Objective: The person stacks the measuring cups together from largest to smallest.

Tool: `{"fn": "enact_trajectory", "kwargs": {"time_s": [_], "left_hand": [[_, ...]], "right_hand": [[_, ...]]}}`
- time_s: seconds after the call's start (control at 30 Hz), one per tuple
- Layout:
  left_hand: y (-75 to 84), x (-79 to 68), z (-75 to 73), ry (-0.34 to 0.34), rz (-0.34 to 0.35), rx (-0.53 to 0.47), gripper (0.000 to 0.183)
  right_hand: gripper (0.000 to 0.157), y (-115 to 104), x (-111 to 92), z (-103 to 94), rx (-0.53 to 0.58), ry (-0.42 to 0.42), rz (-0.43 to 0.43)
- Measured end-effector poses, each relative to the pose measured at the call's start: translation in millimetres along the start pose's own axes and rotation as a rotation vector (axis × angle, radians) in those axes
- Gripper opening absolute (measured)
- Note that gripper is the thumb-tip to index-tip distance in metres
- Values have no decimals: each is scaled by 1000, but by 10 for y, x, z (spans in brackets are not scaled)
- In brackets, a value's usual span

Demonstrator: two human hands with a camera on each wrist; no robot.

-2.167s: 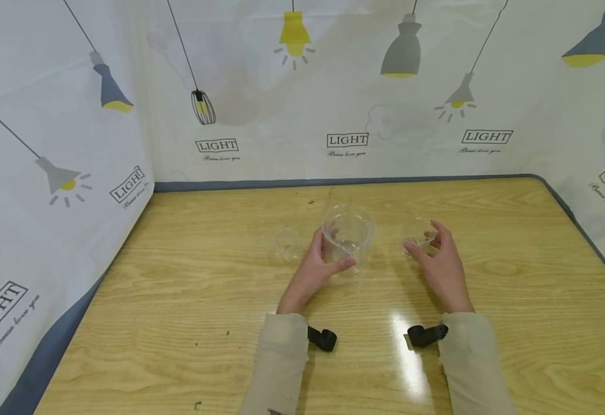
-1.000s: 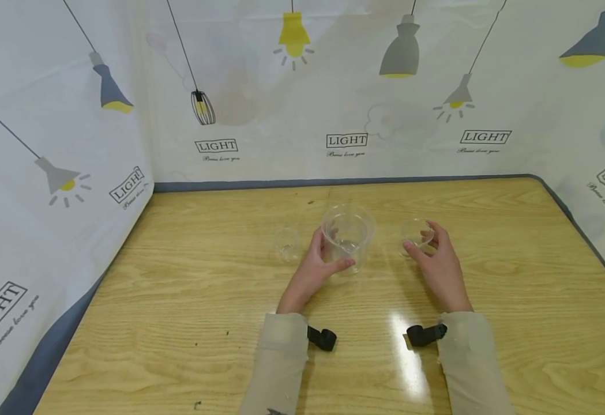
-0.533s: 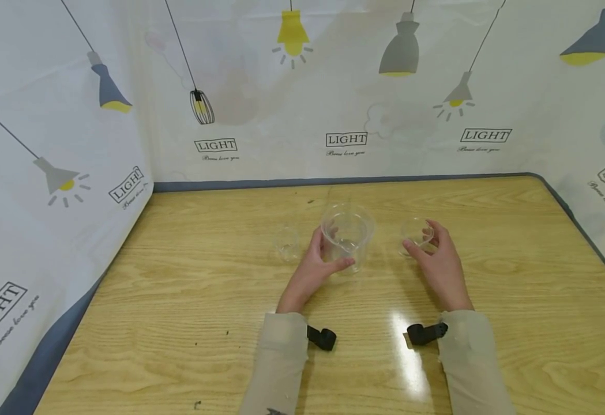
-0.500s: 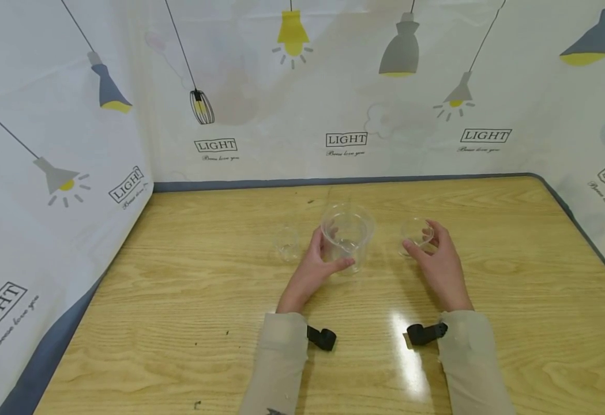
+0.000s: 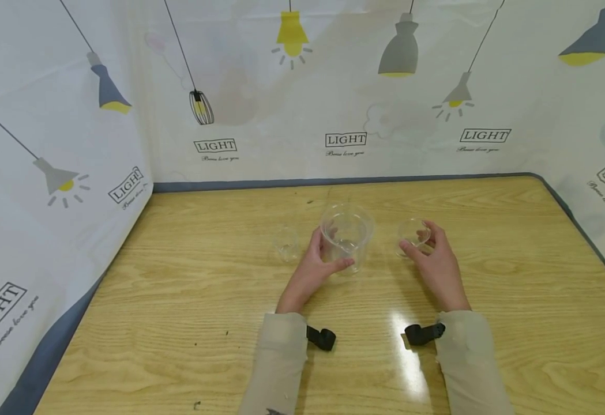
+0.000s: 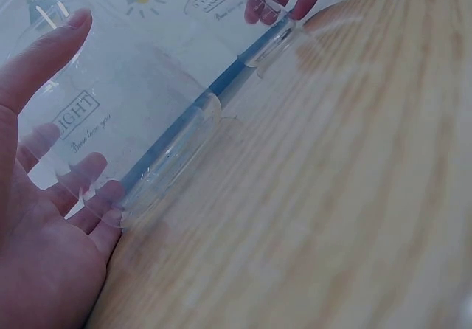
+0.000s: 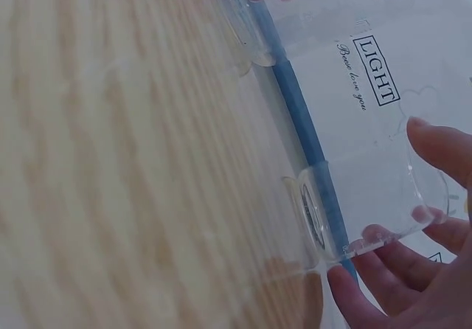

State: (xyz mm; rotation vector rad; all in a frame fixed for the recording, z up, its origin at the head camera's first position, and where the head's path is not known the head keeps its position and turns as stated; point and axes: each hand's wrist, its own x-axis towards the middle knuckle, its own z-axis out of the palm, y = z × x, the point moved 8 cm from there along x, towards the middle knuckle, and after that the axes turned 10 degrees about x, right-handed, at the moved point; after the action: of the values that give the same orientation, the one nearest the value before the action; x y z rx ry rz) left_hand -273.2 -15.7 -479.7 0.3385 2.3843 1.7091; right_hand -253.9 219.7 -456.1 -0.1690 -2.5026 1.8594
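Observation:
In the head view my left hand (image 5: 319,262) grips a large clear plastic cup (image 5: 348,233) near the table's middle, thumb on the near side and fingers round the far left. The left wrist view shows the cup's base (image 6: 173,170) low at the tabletop, with the fingers seen through its wall. To the right my right hand (image 5: 437,262) holds a smaller clear cup (image 5: 412,233) between thumb and fingers. In the right wrist view this small cup (image 7: 369,196) stands upright by the wood, the fingers curled behind it. Both cups look see-through with nothing visible inside.
Another small clear cup (image 5: 286,245) stands left of the large one, close to my left hand. The wooden table (image 5: 177,311) ends at a printed curtain (image 5: 271,132) with a blue edge at the back and sides.
My right hand and the small cup in it have shifted slightly left, toward the large cup. The left hand and the large cup stay in place.

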Motion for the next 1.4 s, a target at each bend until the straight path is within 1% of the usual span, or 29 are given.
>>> {"fn": "enact_trajectory", "kwargs": {"time_s": [0.13,0.33,0.67,1.0,1.17,1.4], "left_hand": [[2,-1,-6,3,1,4,90],[7,-5,-8,3,4,10,89],[4,-12,-10,3,-1,16,86],[1,-11,-5,1,-11,7,88],[-2,-4,-5,3,-5,-1,88],[5,-2,-3,6,8,4,89]], "right_hand": [[85,5,4,24,5,-15,13],[86,0,1,52,-3,-29,10],[85,-7,-11,105,-1,-32,1],[85,-39,-18,141,-6,-34,-14],[84,-57,-25,156,0,-35,-19],[83,-63,-22,187,0,-31,-5]]}}
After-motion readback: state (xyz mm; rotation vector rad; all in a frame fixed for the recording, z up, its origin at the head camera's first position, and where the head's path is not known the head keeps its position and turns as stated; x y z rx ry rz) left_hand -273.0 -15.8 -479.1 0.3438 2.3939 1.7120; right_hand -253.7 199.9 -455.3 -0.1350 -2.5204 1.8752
